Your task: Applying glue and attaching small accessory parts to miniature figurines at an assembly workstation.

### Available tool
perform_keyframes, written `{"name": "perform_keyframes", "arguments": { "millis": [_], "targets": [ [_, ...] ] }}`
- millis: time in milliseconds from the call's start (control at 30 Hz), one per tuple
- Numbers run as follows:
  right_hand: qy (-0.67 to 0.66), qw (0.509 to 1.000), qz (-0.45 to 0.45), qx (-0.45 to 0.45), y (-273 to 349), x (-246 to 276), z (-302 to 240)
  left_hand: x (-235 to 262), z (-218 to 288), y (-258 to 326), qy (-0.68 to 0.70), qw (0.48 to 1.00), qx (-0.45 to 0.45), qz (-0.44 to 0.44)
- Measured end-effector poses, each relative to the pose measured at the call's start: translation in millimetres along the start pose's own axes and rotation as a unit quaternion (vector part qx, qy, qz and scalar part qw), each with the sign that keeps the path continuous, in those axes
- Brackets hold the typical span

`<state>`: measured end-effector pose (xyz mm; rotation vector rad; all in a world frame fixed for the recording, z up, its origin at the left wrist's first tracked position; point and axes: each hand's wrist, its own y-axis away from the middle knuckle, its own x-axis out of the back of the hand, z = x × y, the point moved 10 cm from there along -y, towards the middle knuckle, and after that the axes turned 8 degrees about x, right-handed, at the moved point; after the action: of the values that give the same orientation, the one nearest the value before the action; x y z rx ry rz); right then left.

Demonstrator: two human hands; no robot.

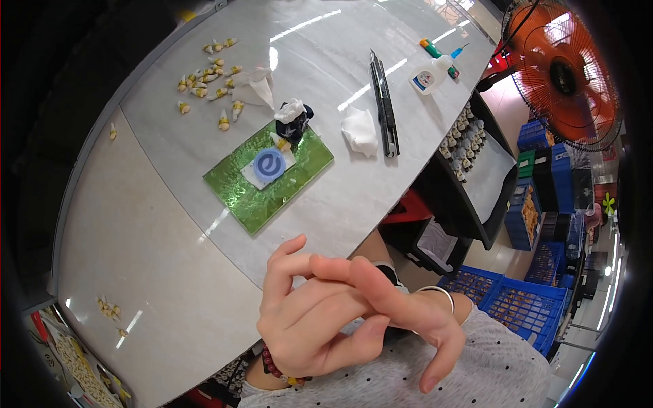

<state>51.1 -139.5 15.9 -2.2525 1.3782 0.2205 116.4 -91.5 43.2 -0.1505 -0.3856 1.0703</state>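
Observation:
My left hand point(306, 323), with a beaded bracelet at its wrist, is raised in front of the table's near edge. My right hand point(408, 306), wearing a pale bangle, meets it from the right, its fingers lying across the left fingers. The left fingers are bent and apart; the right thumb stretches downward. I see no object in either hand. Beyond them a green board point(235, 197) carries a blue round piece point(269, 165) on a white pad. At its far corner stands a small black container point(294, 128) topped with white tissue.
Black tweezers point(384, 109), crumpled tissue point(359, 131), and a white bottle point(428, 76) lie right of the board. Several small cream-and-yellow pieces point(201, 81) lie scattered at the far left. A black tray point(469, 183), blue crates point(520, 306) and an orange fan point(561, 71) stand to the right.

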Motion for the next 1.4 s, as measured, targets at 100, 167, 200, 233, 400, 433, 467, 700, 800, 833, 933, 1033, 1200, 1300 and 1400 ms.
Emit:
{"name": "perform_keyframes", "arguments": {
  "millis": [100, 167, 200, 233, 400, 433, 467, 700, 800, 833, 933, 1033, 1200, 1300, 1400],
  "targets": [
    [0.002, 1.0, -0.003, -0.01, 0.3, 0.0, -0.4, -1.9, 2.2, -0.8, -0.011, 1.0, -0.005, -0.011],
    [-0.023, 1.0, 0.016, -0.012, -0.1, -1.4, -0.6, -1.5, 2.9, -1.0, -0.019, 1.0, -0.007, -0.008],
    [-0.048, 0.998, 0.035, -0.013, -0.2, 0.0, -0.2, -1.4, 3.6, -1.0, -0.028, 1.0, -0.01, -0.006],
    [-0.048, 0.998, 0.035, -0.014, -0.8, 0.0, -0.2, -2.5, 2.1, -0.4, -0.028, 1.0, -0.01, -0.005],
    [-0.04, 0.998, 0.046, -0.002, -0.7, 1.9, -1.3, -1.7, 3.9, 2.2, -0.041, 0.997, -0.052, 0.025],
    [-0.041, 0.998, 0.046, -0.002, -0.7, 2.5, -1.4, -0.6, 4.8, 2.1, -0.042, 0.997, -0.052, 0.025],
    [-0.03, 0.999, 0.036, -0.004, -0.8, 2.2, -1.5, -1.3, 3.7, 1.0, -0.033, 0.999, -0.036, 0.012],
    [-0.039, 0.998, 0.038, -0.031, -0.3, 1.5, -0.3, -2.2, 2.4, 2.1, -0.041, 0.998, -0.035, 0.013],
    [-0.034, 0.998, 0.04, -0.016, -0.1, 1.6, -0.6, -3.2, 2.3, 0.7, -0.037, 0.999, -0.027, 0.004],
    [-0.035, 0.998, 0.04, -0.016, -0.2, 2.7, -0.2, -2.7, 3.6, -0.1, -0.038, 0.999, -0.026, 0.004],
    [-0.008, 1.0, 0.014, -0.017, -0.8, 0.3, -0.3, -4.3, 1.0, -1.9, -0.008, 1.0, -0.003, -0.014],
    [-0.022, 0.999, 0.035, -0.032, 0.3, 1.4, 1.4, -2.3, -0.2, -0.1, -0.01, 1.0, -0.015, -0.003],
    [-0.028, 0.999, 0.036, -0.008, -1.1, 0.9, -0.3, -4.9, 0.6, -3.6, 0.003, 1.0, 0.003, -0.03],
    [0.005, 0.999, 0.009, -0.03, 1.3, 0.9, 2.4, -2.6, -0.7, -1.5, 0.007, 1.0, -0.011, -0.015],
    [-0.03, 0.998, 0.043, -0.027, 0.0, 2.0, 2.5, -1.1, -1.3, -0.2, -0.002, 1.0, -0.024, 0.0]
  ]
}}
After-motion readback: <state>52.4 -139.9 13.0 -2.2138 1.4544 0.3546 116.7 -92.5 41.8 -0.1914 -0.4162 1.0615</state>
